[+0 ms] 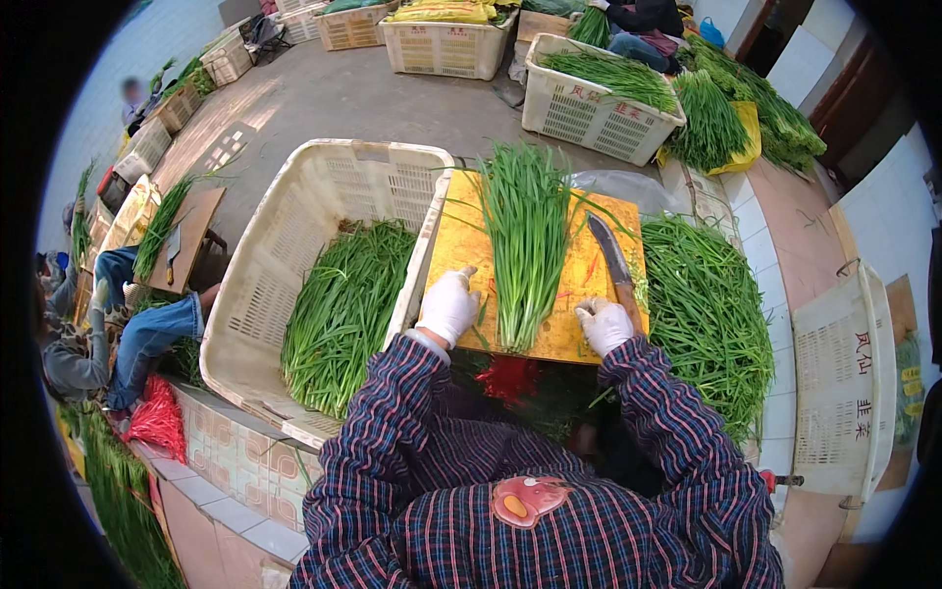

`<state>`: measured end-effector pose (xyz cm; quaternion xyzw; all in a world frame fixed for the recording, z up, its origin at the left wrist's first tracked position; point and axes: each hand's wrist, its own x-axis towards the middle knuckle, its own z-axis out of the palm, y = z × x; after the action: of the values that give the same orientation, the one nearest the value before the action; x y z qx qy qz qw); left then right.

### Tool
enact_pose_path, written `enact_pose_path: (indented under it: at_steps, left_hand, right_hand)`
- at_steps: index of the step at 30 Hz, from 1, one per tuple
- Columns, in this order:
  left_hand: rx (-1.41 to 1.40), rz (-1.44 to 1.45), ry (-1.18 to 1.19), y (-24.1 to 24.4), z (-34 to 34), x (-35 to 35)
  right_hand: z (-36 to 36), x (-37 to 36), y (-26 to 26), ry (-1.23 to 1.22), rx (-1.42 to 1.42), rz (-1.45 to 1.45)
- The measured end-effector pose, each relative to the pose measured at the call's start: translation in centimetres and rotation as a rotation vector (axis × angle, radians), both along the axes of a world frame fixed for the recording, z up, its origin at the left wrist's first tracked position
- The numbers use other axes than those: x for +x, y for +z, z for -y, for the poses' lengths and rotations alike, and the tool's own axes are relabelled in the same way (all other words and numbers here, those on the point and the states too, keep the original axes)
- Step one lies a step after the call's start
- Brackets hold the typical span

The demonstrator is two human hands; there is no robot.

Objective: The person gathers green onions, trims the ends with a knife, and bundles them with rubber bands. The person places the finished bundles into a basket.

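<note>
A bunch of garlic chives (526, 243) lies on a yellow cutting board (449, 254), pale stem ends towards me. My left hand (450, 308), in a white glove, is at the board's left edge beside the stems. I see nothing in it, and its fingers are partly spread. My right hand (605, 324), also gloved, is at the near right edge with its fingers curled. Whether it pinches something is hidden. Right next to it lies a knife (609, 250) with a dark blade and wooden handle. Small red strands lie on the board, and a red bundle (508, 379) shows below it.
A white plastic crate (257, 287) at left holds loose chives (349, 316). More chives (706, 316) are heaped right of the board. Another filled crate (600, 110) stands ahead, near a seated person (647, 33). At far left sits another person (143, 346) by a small board (188, 235).
</note>
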<state>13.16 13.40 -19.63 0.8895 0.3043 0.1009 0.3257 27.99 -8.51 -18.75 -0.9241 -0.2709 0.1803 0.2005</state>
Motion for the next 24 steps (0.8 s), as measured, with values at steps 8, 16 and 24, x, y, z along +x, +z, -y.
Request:
enact_pose_path:
  at_steps: [8,16,24]
  left_hand:
    - [0.347,0.011,-0.211,-1.9,-0.7,2.3]
    - [0.317,0.156,0.009,-3.5,-1.5,2.5]
    - [0.346,0.126,0.039,-2.6,-2.4,2.8]
  right_hand:
    - [-2.5,2.6,-2.0,0.293,-0.199,0.314]
    - [-3.8,2.3,-2.3,0.458,-0.175,0.437]
    - [-4.2,0.9,-1.4,0.374,-0.111,0.392]
